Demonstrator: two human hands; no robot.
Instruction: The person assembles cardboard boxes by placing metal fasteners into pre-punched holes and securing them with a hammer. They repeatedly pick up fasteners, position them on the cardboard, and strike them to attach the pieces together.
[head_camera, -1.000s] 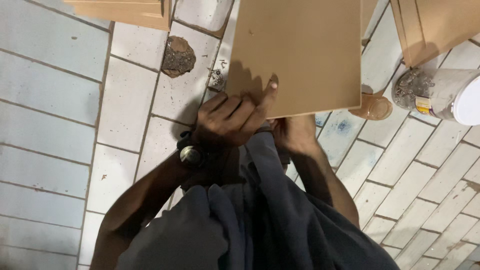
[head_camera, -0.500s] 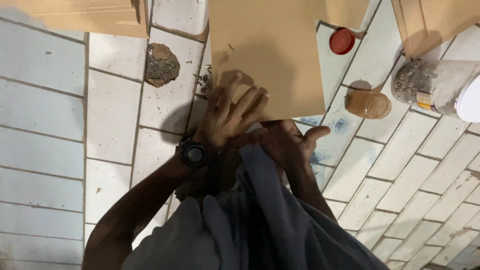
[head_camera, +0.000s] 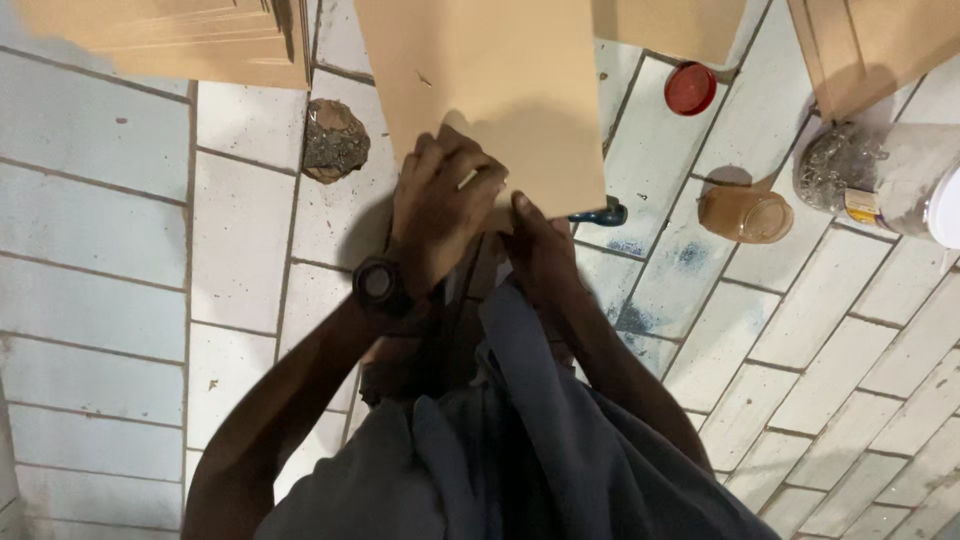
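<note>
At the centre of the view, above the person's lap, a flat rectangular tan fibreboard panel (head_camera: 490, 90) lies over the white tiled floor (head_camera: 100, 230) and runs out of the top edge. Left hand (head_camera: 440, 205), with a black round wristwatch (head_camera: 378, 284) on its wrist, rests knuckles-up on the panel's near edge, fingers curled closed over it. Right hand (head_camera: 540, 250) sits just beside the left one at the same near edge, thumb pressed up against the board; whether its fingers are wrapped beneath cannot be told, as they are hidden. Left of the panel, a dark crumbly lump of debris (head_camera: 333, 140) lies on a tile, and beyond it a stack of tan boards (head_camera: 170, 40) fills the upper left corner. Right of the panel, a small red round lid (head_camera: 690, 88) lies on the floor, with a brown translucent jar (head_camera: 745, 213) on its side below it. Further right again, a large clear plastic container with a white end (head_camera: 890, 180) lies against a wooden frame piece (head_camera: 870, 50). Grey cloth (head_camera: 520, 450) covers the person's lap below the panel.
</note>
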